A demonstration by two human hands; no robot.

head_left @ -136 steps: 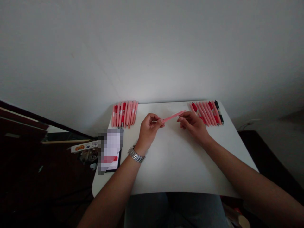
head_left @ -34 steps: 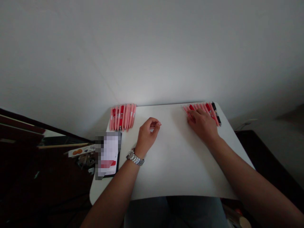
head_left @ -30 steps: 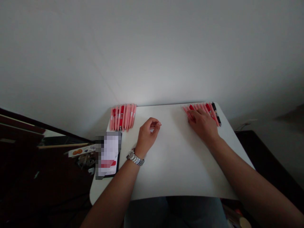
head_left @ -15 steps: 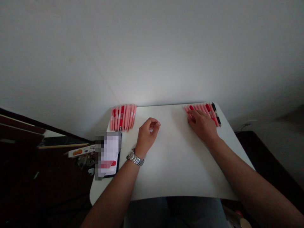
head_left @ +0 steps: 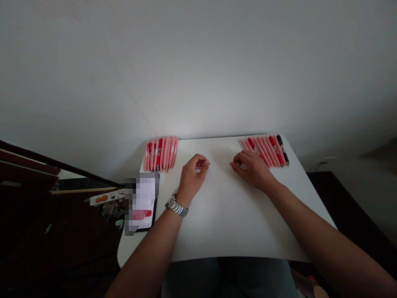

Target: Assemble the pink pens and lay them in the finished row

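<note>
Left pens lie packed, pink and red; right pens slant, including a black pen.

The right hand covers the near ends of the leftmost pens in the right row of pens. Label print on the left row of pens is too small to read. Blocky pixels mask most of the smartphone. The left forearm, right forearm and legs are cut off at the near edge; clutter left of the tabletop is too dim to name.
</note>
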